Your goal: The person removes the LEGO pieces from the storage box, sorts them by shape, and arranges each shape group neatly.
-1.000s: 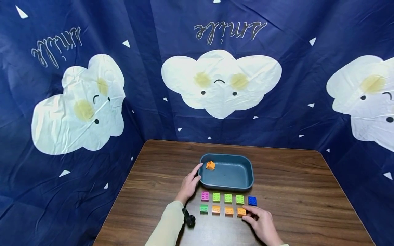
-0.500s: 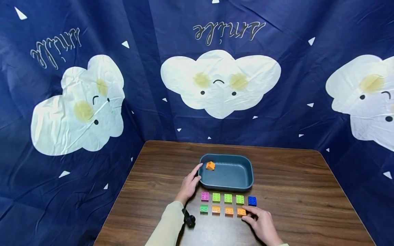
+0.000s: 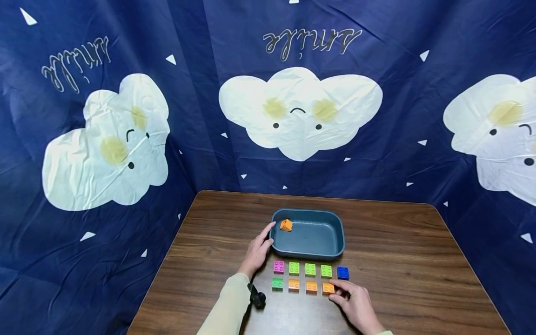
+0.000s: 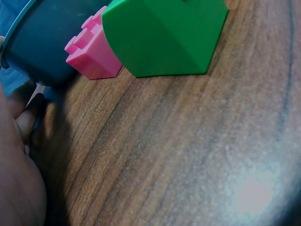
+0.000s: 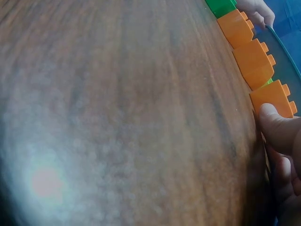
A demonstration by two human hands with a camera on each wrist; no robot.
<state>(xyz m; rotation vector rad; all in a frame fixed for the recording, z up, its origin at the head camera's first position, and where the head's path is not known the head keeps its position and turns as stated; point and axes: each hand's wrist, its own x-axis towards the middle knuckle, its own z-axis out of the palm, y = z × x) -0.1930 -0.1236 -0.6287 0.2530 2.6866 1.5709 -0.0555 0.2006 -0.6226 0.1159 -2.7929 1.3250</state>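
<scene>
My left hand (image 3: 256, 253) rests against the left side of a dark teal plastic bin (image 3: 318, 255), its fingers spread along the rim and wall. One orange toy brick (image 3: 286, 225) lies tilted in the bin's back left corner. With thumb and fingers, my right hand (image 3: 357, 304) pinches the rightmost orange building brick (image 3: 328, 288) of the front row, which sits on the table. In the right wrist view the thumb (image 5: 275, 125) presses that brick's near face. Left of it stand two more orange bricks (image 3: 311, 286) (image 3: 294, 285) and a green brick (image 3: 277, 284).
Behind the front row stand a pink brick (image 3: 278, 266), several lime bricks (image 3: 310, 269) and a blue brick (image 3: 343, 272), just in front of the bin. The wooden table (image 3: 402, 260) is surrounded by a dark blue curtain (image 3: 192, 93) with cloud prints.
</scene>
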